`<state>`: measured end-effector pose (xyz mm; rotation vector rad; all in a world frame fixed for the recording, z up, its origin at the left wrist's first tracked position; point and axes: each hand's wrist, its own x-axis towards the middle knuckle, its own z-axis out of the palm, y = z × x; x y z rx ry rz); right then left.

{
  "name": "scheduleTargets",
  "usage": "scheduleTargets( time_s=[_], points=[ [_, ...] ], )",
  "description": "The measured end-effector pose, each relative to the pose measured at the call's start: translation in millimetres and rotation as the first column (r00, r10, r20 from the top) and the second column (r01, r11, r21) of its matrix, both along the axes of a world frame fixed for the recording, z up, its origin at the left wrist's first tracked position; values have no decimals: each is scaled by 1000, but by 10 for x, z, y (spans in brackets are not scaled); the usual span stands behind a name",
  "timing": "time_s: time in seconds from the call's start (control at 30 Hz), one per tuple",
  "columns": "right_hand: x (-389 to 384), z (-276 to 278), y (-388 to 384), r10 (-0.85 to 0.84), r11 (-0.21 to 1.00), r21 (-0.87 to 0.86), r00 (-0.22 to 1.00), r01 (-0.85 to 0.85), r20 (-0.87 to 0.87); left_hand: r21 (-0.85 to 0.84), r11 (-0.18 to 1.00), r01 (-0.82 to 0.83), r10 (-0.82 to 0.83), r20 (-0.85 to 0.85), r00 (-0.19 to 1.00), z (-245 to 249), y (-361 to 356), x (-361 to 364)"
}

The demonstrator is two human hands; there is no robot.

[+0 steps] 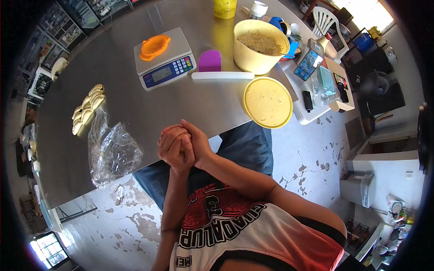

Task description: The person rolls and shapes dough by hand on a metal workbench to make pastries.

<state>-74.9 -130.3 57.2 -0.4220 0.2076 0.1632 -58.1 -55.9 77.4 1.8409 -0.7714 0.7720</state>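
Observation:
My left hand (172, 145) and my right hand (197, 141) are clasped together over the near edge of the steel table (181, 106). Their fingers are closed round each other; anything between the palms is hidden. To their left lies a crumpled clear plastic bag (115, 153), partly hanging over the edge. Beyond it sit several crimped, folded pastries (88, 108) in rows. A digital scale (165, 61) carries an orange pastry mould (154, 47). Right of it are a purple scraper (209, 61) and a white rolling pin (223, 76).
A cream tub (255, 63) of crumbly filling stands at the back right, its yellow lid (267, 102) near the table edge. Behind are a yellow container (224, 8) and a white-capped jar (258, 10). A phone (309, 64) stands upright on the white side table (307, 118).

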Motion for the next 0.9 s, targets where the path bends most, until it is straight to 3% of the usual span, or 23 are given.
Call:
scheduleTargets(
  time_s=[0.47,0.57,0.77,0.83,0.87,0.9],
  points=[
    [0,45,23,-4,1000,19,1000,5,-20,-15,1000,7,-6,22,1000,12,-1,1],
    [-2,104,7,-23,999,-47,996,19,-84,-17,1000,4,-4,22,1000,-4,-2,6],
    [33,-100,23,28,997,78,1000,-29,10,-22,1000,11,-11,3,1000,3,6,-4],
    [130,-217,52,31,977,190,951,-93,307,-3,1000,-9,9,4,1000,9,5,-10],
    [105,-152,44,32,978,189,951,-94,307,-4,1000,-10,10,4,1000,3,2,-3],
    [49,-85,36,20,994,109,995,-31,102,-14,1000,-3,3,12,1000,-8,-1,8]
  ],
)
